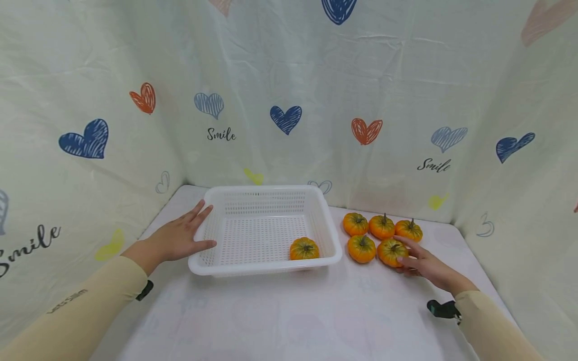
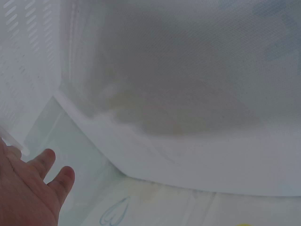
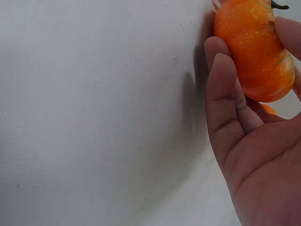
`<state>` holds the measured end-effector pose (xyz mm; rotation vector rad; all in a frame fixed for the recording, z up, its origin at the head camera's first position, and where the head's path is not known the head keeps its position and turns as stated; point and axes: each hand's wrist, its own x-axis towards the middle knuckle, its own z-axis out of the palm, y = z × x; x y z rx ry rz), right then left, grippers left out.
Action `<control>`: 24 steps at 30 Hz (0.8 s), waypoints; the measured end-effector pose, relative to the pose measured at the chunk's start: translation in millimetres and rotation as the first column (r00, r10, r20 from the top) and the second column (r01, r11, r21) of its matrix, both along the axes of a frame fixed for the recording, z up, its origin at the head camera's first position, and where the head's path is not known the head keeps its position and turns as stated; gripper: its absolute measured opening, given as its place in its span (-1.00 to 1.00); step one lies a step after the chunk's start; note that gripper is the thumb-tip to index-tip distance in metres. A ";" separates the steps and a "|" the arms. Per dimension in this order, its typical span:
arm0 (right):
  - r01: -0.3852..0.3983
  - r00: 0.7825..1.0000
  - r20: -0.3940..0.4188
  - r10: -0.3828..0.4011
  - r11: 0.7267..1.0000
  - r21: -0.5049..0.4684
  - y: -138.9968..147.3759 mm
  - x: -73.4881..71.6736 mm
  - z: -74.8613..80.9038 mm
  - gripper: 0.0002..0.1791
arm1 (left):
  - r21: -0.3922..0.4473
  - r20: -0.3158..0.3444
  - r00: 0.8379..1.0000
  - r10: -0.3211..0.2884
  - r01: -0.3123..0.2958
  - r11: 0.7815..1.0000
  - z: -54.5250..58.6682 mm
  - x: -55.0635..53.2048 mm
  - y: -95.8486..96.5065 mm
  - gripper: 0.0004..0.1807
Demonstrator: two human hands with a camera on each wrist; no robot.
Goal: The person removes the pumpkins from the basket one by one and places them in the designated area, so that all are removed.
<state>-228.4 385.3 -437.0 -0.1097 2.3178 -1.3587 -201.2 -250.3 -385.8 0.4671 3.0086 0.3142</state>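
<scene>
A white plastic basket with slotted walls stands on the table, one small orange pumpkin inside at its front right corner. My left hand rests on the basket's left rim, fingers spread and straight; the left wrist view catches part of that hand beside the slotted wall. To the right of the basket, my right hand grips the front right pumpkin of a small group. Close up, the fingers and thumb lie round this ribbed orange pumpkin, which appears to be still at table level.
Beside the gripped one, another pumpkin sits in the front row. Behind them stand three more, the left, middle and right. A white cloth covers the table; a heart-printed curtain hangs along the back and sides.
</scene>
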 end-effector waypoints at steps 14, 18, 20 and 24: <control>0.025 1.000 0.009 -0.025 1.000 -0.012 -2.1 -1.4 -7.5 -0.15 | 0.004 0.006 1.000 -0.004 0.004 1.000 0.6 0.8 -0.2 0.04; 0.028 1.000 0.013 -0.028 1.000 0.008 -3.9 -0.9 -8.0 -0.09 | 0.009 0.007 1.000 -0.002 0.002 1.000 1.5 1.6 0.4 0.02; 0.029 1.000 0.011 -0.029 0.999 0.022 -4.0 -1.2 -9.0 -0.08 | 0.010 0.006 1.000 -0.002 0.002 1.000 1.7 1.8 0.5 0.02; 0.034 0.999 0.015 -0.034 0.999 0.038 -2.7 -1.2 -11.2 -0.08 | 0.013 0.007 1.000 -0.002 0.002 1.000 1.4 1.8 0.6 0.03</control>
